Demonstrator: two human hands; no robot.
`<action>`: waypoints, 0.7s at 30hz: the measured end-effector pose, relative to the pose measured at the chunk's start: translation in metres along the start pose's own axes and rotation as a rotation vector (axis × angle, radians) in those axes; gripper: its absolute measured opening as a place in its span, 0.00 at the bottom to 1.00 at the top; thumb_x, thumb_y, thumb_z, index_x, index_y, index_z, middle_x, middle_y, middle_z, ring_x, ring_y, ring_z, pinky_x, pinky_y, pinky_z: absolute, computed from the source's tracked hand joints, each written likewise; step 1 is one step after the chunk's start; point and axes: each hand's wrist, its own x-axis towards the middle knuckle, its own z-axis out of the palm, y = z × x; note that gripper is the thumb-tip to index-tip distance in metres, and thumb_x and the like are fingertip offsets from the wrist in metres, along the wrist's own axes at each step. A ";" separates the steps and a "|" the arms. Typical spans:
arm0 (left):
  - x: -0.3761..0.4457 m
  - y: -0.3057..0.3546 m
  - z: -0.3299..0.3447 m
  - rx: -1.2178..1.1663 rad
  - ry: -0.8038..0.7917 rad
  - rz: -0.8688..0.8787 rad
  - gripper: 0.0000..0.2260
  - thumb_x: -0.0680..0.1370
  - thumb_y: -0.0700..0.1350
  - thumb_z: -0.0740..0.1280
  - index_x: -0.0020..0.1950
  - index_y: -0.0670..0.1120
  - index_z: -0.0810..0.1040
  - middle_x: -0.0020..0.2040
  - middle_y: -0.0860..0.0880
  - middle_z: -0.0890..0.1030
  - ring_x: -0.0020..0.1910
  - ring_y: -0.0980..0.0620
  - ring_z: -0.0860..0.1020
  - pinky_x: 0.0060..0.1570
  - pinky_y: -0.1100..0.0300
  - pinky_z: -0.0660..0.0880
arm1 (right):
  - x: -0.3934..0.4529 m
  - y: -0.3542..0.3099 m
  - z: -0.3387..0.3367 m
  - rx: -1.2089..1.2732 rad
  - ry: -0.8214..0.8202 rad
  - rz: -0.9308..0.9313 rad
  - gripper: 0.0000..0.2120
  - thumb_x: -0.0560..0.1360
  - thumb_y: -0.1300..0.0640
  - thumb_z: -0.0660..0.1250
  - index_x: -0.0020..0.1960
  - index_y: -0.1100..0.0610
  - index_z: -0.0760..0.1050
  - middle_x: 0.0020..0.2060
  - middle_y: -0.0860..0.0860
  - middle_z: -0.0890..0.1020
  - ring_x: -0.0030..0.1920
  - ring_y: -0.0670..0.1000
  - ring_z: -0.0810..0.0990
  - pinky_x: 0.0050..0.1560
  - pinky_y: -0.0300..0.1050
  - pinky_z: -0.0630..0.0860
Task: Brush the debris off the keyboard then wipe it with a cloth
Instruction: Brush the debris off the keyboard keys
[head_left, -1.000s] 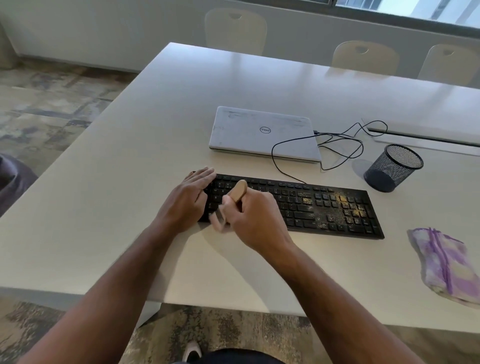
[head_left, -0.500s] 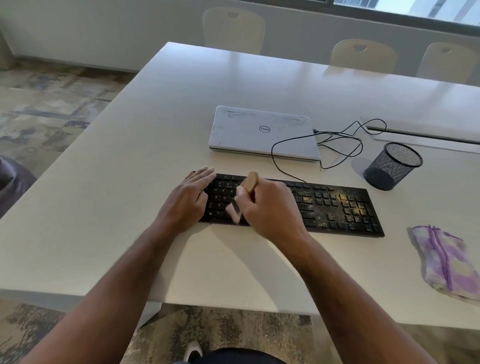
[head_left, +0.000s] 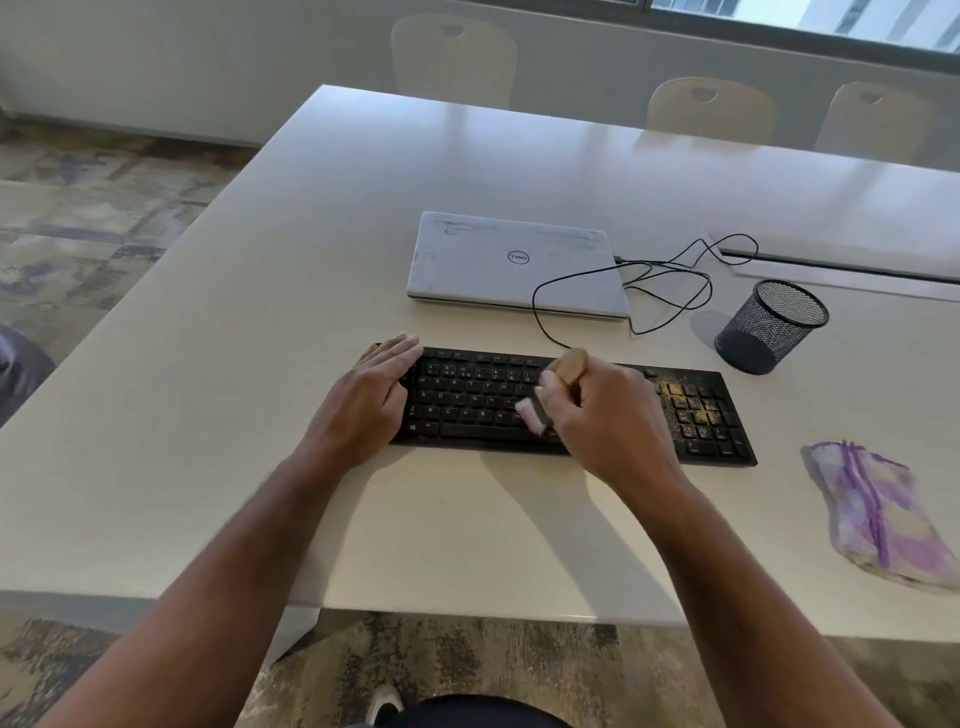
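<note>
One black flat keyboard (head_left: 571, 410): flat-fingered left hand (head_left: 371, 397) rests on its end, right hand (head_left: 605, 415) grips one wooden-handled brush (head_left: 550, 397); one purple-striped folded cloth (head_left: 878, 512) lies apart.

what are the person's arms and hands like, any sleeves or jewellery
Both forearms are bare to the bottom edge of the picture, with no sleeves showing. The left hand and right hand wear no gloves, and no watch, ring or bracelet is visible on them or the wrists.
</note>
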 end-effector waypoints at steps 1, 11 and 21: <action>0.000 0.001 0.000 0.000 0.002 0.000 0.28 0.75 0.39 0.52 0.75 0.40 0.71 0.76 0.46 0.70 0.78 0.57 0.62 0.79 0.62 0.52 | -0.002 0.001 0.002 0.084 -0.022 -0.017 0.10 0.83 0.50 0.68 0.45 0.53 0.81 0.32 0.44 0.83 0.32 0.44 0.81 0.38 0.46 0.78; 0.000 0.002 -0.001 0.020 0.013 0.014 0.29 0.74 0.40 0.52 0.75 0.39 0.72 0.76 0.46 0.70 0.78 0.57 0.62 0.79 0.61 0.55 | -0.004 -0.041 0.047 0.188 -0.167 -0.225 0.08 0.82 0.47 0.67 0.50 0.47 0.84 0.49 0.43 0.85 0.47 0.46 0.84 0.52 0.54 0.82; -0.001 0.001 0.000 0.013 0.011 0.008 0.28 0.75 0.39 0.52 0.75 0.39 0.72 0.76 0.46 0.71 0.78 0.56 0.63 0.77 0.67 0.51 | -0.016 0.022 -0.004 -0.072 0.096 0.062 0.21 0.84 0.50 0.66 0.34 0.51 0.67 0.25 0.42 0.70 0.27 0.42 0.71 0.37 0.44 0.67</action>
